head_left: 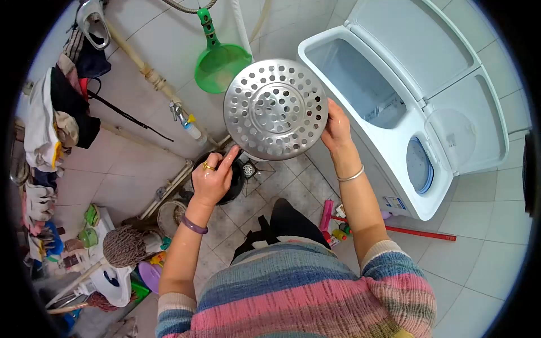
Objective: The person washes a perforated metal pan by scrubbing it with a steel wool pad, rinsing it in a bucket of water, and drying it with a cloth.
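Note:
A round steel steamer rack, punched with many holes and wet-looking, is held up in front of me with its face toward the camera. My right hand grips its right edge, the fingers mostly hidden behind it. At the lower left rim is my left hand, index finger stretched against the edge and the other fingers curled; its thumb is hard to make out. Below the left hand a dark basin stands on the floor, partly covered by it. Behind the rack, a green plastic dipper hangs on the wall.
A white twin-tub washing machine with raised lids stands at right. Pipes and a small tap run along the left wall. Clothes hang at far left above a mop head. A red pole lies low at right.

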Action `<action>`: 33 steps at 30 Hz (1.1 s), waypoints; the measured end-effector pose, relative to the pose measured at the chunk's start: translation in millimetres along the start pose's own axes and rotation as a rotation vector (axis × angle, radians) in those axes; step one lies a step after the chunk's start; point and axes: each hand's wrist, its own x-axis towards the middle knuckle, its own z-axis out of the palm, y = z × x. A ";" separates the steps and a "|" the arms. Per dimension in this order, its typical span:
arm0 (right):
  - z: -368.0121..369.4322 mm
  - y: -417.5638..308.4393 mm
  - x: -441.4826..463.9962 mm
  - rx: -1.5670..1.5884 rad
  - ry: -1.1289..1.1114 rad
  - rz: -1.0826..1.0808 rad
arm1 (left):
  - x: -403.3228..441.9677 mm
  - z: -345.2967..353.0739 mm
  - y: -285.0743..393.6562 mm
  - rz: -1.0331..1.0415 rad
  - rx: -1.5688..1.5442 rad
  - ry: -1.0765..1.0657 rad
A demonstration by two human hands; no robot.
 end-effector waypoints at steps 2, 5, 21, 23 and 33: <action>7.0 -3.4 -7.4 0.011 -0.022 -0.008 | -2.7 -2.1 -0.2 0.015 0.022 0.010; -4.1 -3.8 2.8 0.018 -0.144 0.021 | 3.0 -5.8 0.0 0.021 0.058 0.066; 15.6 -31.5 55.3 -0.018 -0.190 0.098 | 64.3 8.3 11.1 -0.346 0.013 -0.027; 5.8 -24.6 66.0 -0.236 -0.118 0.072 | 68.7 9.1 7.0 -0.365 -0.057 -0.053; 7.7 2.0 93.2 -0.494 -0.356 -0.019 | 84.7 3.2 -1.3 -0.714 -1.083 -0.275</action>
